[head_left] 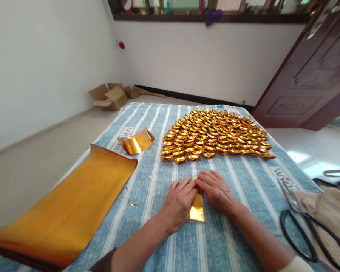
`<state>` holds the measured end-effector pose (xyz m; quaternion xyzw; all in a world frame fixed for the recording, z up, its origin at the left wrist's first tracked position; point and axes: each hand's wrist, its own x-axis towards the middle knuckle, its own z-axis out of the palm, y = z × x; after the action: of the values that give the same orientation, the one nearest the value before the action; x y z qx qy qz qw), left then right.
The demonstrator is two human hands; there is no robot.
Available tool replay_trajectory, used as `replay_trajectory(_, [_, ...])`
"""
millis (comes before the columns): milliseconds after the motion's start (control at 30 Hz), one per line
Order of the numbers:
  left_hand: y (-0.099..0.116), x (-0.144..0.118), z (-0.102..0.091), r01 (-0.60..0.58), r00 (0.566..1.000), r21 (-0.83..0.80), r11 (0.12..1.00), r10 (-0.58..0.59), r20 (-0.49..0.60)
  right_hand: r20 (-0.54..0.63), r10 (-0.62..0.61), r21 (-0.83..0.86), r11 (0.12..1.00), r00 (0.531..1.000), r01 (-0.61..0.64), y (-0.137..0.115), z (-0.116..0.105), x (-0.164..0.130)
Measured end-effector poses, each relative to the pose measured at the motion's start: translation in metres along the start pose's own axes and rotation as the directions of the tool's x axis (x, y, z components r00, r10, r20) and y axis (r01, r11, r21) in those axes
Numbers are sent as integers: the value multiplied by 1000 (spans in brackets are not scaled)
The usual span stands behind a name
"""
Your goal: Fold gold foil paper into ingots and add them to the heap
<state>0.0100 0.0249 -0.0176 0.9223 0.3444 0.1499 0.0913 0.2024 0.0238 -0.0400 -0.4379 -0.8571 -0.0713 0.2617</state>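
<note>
- Head view: left hand (178, 204) and right hand (217, 192) laid side by side on the striped cloth (238, 181) of the table, fingertips meeting over a small gold foil (197, 208).
- Foil pinned flat between both hands, near end showing below the thumbs, far tip just peeking out above the fingers.
- Grip on neither side closed round anything: both palms down, fingers spread narrow and pressing the foil to the cloth.
- Just beyond the hands, a wide patch of folded gold ingots (215, 136) set in overlapping rows.
- Off to the left, a large gold sheet (70, 207) curling at its far edge, and near it a small curved strip (137, 142).
- At the right edge, black scissors (303, 230) lying partly on a beige bag (328, 211).
- On the floor at the far wall, open boxes (110, 96).
- Judged as a creasing step: best done with even pressure from both sets of fingertips, edges lined up before the fold was run flat, foil held from sliding on the cloth.
- Light touch advised, thin foil likely to wrinkle or tear.
</note>
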Motion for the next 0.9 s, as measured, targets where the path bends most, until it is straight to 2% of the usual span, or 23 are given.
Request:
replay_trajectory(100, [-6, 5, -3, -11, 1000, -5, 1000, 11, -6, 9, 30, -12, 999, 1000, -30, 0, 0, -1])
replay_trajectory(233, [-14, 8, -3, -18, 997, -8, 1000, 18, -70, 44, 79, -33, 996, 996, -77, -1, -4, -1])
replay_trajectory(367, [-20, 3, -3, -73, 993, -42, 996, 68, -93, 175, 114, -21, 993, 978, -112, -7, -12, 2])
replay_trajectory(533, [-20, -6, -7, -50, 999, -69, 996, 50, -5, 289, 122, 4, 992, 950, -129, -12, -24, 3])
replay_trajectory(700, [-24, -5, -6, -29, 999, -61, 998, 32, 40, 292, 132, 3, 990, 947, -139, -11, -26, -2])
replay_trajectory(900, [-29, 0, -7, -68, 993, -72, 995, 61, -97, 266, 117, -30, 993, 957, -113, -12, -25, -6])
